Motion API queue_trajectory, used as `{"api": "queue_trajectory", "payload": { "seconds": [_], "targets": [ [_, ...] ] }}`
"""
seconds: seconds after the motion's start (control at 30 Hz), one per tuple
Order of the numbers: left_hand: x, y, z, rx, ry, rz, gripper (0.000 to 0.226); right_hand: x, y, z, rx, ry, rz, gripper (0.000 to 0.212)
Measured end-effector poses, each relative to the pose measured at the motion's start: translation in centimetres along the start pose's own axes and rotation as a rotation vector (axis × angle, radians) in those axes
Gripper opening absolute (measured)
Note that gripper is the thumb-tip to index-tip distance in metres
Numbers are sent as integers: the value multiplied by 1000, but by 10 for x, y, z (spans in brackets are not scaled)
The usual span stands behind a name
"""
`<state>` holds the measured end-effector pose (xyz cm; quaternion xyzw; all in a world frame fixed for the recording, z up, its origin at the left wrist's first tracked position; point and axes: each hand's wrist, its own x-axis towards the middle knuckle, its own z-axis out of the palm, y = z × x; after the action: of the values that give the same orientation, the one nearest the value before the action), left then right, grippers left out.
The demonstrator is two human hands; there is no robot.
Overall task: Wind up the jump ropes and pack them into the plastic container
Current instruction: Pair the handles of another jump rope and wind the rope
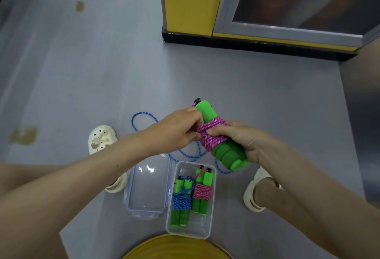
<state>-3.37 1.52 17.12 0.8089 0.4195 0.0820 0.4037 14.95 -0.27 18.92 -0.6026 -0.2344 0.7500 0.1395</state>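
**knotty_k:** so what's the grip here, and how does this thing handle?

**binpacker:** Right hand is wrapped round the lower end of the two green foam handles, thumb lying over the coils. Left hand pinches the pink jump rope right at the wrap, fingertips tucked into the coils. Can't see the loose end, probably under the fingers. Both hands are closed on the bundle, which sits in the air above the floor.

**knotty_k:** squishy?

**binpacker:** I'd guess so. The foam looks light and grippy with a bit of give. The braided cord is limp and will likely spring loose if the end isn't tucked. I'd hold it by the handles, with a thumb on the wraps.

**knotty_k:** and the box?

**binpacker:** The plastic container is straight below, open, with its lid lying beside it on the left. Inside are a blue wound bundle and a pink wound bundle, side by side. There looks to be room on top. A loose blue jump rope sprawls on the floor beyond it, not wound yet.
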Motion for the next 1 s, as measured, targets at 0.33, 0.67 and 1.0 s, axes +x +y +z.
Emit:
{"api": "queue_trajectory", "payload": {
  "seconds": [0.33,0.67,1.0],
  "targets": [
    [-12,8,13,143,256,69,24,-2,-3,2,102,10,-26,10],
    [-14,15,18,212,355,-8,21,-1,0,11,147,128,-72,19],
    [-9,20,20,103,404,-150,23,-2,-2,14,147,116,-127,13]
  ]
}}
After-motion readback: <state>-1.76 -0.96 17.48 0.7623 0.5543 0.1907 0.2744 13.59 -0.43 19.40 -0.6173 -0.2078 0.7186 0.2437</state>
